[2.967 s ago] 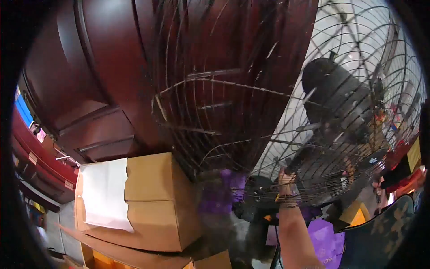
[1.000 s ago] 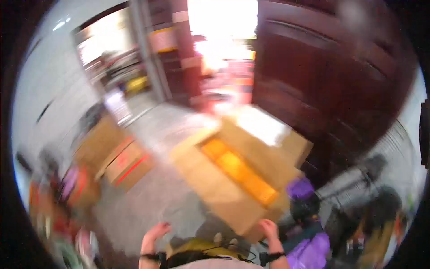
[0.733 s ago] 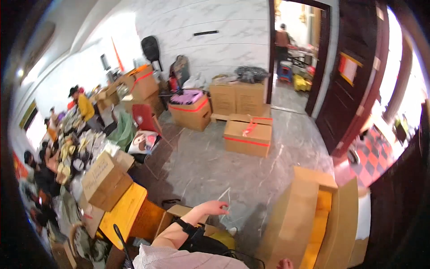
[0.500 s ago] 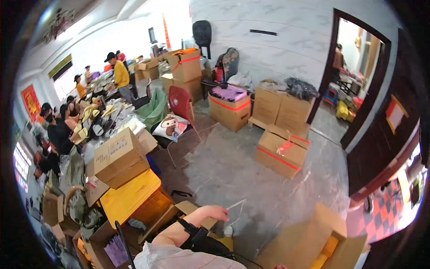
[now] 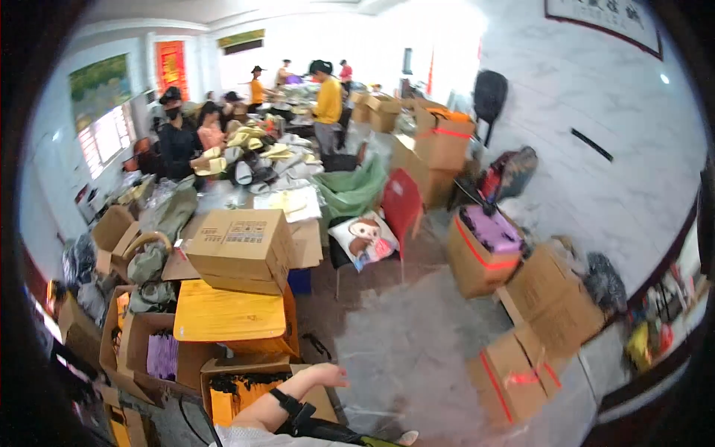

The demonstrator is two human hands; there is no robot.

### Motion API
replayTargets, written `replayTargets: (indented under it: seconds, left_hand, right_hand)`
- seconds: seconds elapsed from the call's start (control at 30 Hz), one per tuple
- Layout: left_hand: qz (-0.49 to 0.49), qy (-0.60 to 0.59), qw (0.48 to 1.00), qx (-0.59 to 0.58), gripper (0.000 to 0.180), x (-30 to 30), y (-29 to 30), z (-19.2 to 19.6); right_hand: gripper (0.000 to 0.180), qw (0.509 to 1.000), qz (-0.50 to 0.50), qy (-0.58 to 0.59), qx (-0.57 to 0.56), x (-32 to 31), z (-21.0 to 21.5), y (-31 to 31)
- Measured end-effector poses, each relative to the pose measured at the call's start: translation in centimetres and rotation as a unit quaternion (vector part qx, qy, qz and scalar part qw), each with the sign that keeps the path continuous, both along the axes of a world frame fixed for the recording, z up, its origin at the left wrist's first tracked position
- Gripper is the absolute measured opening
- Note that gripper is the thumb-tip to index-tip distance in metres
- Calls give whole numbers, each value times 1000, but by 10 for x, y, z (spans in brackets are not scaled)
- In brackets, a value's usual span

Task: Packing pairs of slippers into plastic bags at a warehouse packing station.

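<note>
Low at the front, by the flap of the open box (image 5: 322,402), the left hand (image 5: 328,375) hangs with fingers loosely bent, grasping nothing; whether it brushes the flap I cannot tell. The right hand is out of sight, so its fingers cannot be judged. The open box, with orange packs (image 5: 223,406) inside, lies partly under the left forearm, just this side of the yellow stand (image 5: 231,313).

By my reading, the step in hand is a gap between grips; taking up a pack would call for drawing the forearm back and spreading the fingers.

Counted: one yellow stand, one closed box (image 5: 238,253) on it, one red chair (image 5: 402,205), one cushion (image 5: 365,242), one purple stack (image 5: 161,356) in a box to the left, and three red-taped boxes (image 5: 497,387) (two of them one behind the other, the third farther back).
</note>
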State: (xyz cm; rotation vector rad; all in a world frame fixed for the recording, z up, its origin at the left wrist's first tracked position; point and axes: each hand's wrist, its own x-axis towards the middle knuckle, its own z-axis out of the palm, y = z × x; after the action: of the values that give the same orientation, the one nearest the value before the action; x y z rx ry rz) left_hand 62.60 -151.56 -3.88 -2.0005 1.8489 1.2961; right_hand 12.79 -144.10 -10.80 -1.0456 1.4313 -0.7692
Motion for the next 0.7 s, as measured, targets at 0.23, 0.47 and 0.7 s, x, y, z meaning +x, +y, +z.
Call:
replayTargets:
  seconds: [0.23,0.47,0.7]
  left_hand:
    - [247,-2,969,18,67,-3,-21,20]
    - [391,76,917,2,72,-20,-38,59]
    - [527,92,844,30,73,42,-79,33]
  right_hand:
    - [29,986,162,36,-14,-18,-69,-265]
    - [28,926,352,95,-100,92,-16,-465]
    - [24,878,471,0,-88,281,-33,-571]
